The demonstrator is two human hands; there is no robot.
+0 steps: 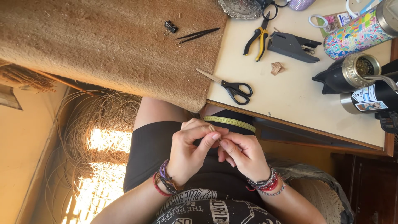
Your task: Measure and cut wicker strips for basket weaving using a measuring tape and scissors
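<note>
Seated person at a craft table, viewed from above, with both hands meeting over the lap at lower centre of the frame. At far left, loose coils of thin pale fibre [97, 124] lie on the floor, sunlit. Above them, in the upper left, a coarse woven mat [112, 45] drapes over the table [298, 116] edge; a black binder clip [170, 27] and dark tweezers [198, 35] rest on it.

The left hand [191, 150] has its thumb and forefinger pinched narrow on a small pale piece [212, 128], too small to identify, held at the fingertips just below the table edge. The right hand [243, 154] lies immediately to the right, its fingertips closed and touching the left hand's; whether it also grips the piece cannot be told. The piece therefore sits at the junction of the two hands, on the left hand's upper tip, its long axis not discernible. A yellow tape measure [230, 122] lies across the lap just above the fingers, touching nothing held.

To the right, on the table: black-handled scissors [232, 87], yellow-handled pliers [258, 39], a grey punch tool [292, 46], a patterned flask [356, 34] and a dark cup [352, 74]. All stand well apart from the hands.
</note>
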